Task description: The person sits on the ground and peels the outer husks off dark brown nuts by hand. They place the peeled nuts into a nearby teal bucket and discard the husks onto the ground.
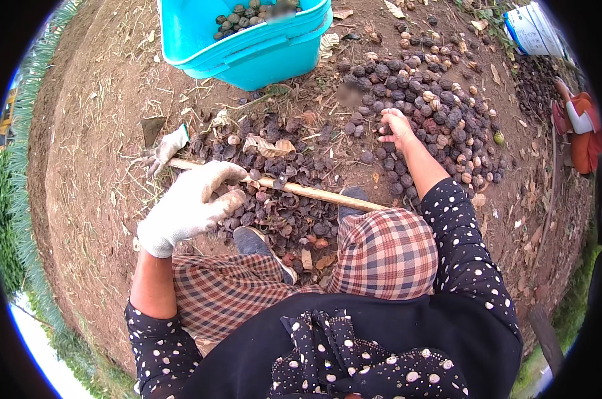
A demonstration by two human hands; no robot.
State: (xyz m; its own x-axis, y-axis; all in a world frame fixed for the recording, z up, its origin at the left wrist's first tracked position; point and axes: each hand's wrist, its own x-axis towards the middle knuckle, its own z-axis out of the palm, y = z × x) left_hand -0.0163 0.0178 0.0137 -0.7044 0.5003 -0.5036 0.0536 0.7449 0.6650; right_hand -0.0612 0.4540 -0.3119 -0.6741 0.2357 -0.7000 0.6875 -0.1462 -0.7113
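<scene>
My left hand (pixel 198 203), in a white knit glove, hovers over a long wooden stick (pixel 314 193); its thumb and fingers are apart, with nothing visible between them. The stick lies slantwise over dark, broken husks (pixel 274 216) and reaches my right knee. My bare right hand (pixel 397 130) is at the left side of a spread of walnuts (pixel 447 120), some dark and some pale brown. Its fingers are bent and apart, and I see no nut in them. Near the stick's left end lies a dirty glove (pixel 168 149) with a green cuff.
A turquoise tub (pixel 254 66) holding several nuts stands at the far middle. A white bucket (pixel 533 30) lies at the far right. Another person in orange (pixel 583 133) is at the right edge. My shoes (pixel 254 243) rest among the husks. Dry leaves (pixel 267 146) dot the soil.
</scene>
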